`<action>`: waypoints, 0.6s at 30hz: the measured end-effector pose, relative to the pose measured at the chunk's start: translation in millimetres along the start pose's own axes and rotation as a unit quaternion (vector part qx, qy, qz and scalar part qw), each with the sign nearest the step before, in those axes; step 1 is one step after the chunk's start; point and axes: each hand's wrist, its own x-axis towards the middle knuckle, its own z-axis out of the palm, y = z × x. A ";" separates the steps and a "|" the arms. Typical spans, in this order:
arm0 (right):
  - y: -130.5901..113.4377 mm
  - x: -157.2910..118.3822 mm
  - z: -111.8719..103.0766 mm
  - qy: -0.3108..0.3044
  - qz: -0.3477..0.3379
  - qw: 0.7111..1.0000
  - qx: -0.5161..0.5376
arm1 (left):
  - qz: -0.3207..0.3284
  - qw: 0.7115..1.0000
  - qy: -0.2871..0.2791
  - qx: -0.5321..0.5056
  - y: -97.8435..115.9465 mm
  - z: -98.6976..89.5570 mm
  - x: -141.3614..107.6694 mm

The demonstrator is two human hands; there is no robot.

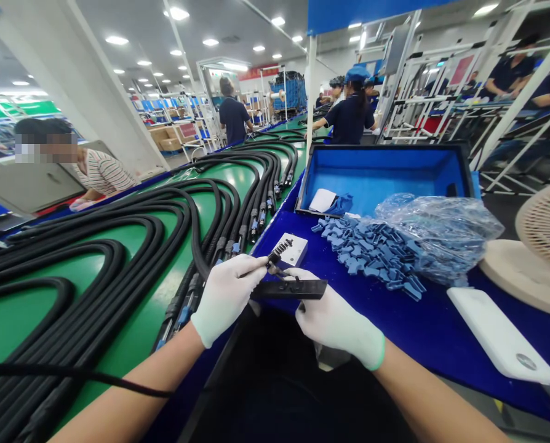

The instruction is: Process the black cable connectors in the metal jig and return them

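Observation:
My gloved left hand [229, 295] is closed, with thumb and forefinger pinched at a small dark part [274, 269] whose kind I cannot make out. My gloved right hand [337, 317] is closed around a black, flat, bar-shaped piece [305, 289] with small raised details on top. The two hands are close together, the bar lying between them. Just beyond the fingers sits a white block [297, 251], and a black ribbed piece [282, 248] shows in front of it. Several blue plastic clips [371, 249] lie heaped to the right of the block.
Long black hoses [118, 258] curve over the green conveyor [168, 261] at left. A blue bin [381, 169] stands behind the clips, beside a clear plastic bag [445, 227]. A white oblong device [503, 335] and a fan [547, 234] are at right. Co-workers stand farther off.

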 end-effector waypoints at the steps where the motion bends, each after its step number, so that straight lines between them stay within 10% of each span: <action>1: 0.6 -0.8 0.7 0.000 0.002 1.000 -0.006 | 0.009 1.000 0.003 0.002 -1.4 1.8 -0.9; 7: 5.4 -6.8 8.7 0.020 0.047 0.999 0.004 | 0.098 0.994 -0.006 0.049 -7.4 6.5 -7.7; 13: 11.3 -8.9 18.8 0.037 0.087 0.995 0.022 | -0.085 0.972 -0.187 -0.114 -12.0 -3.4 32.3; 18: 5.6 -0.7 10.8 0.039 0.155 0.984 0.079 | -0.075 0.953 -0.255 -0.146 -22.3 1.4 60.5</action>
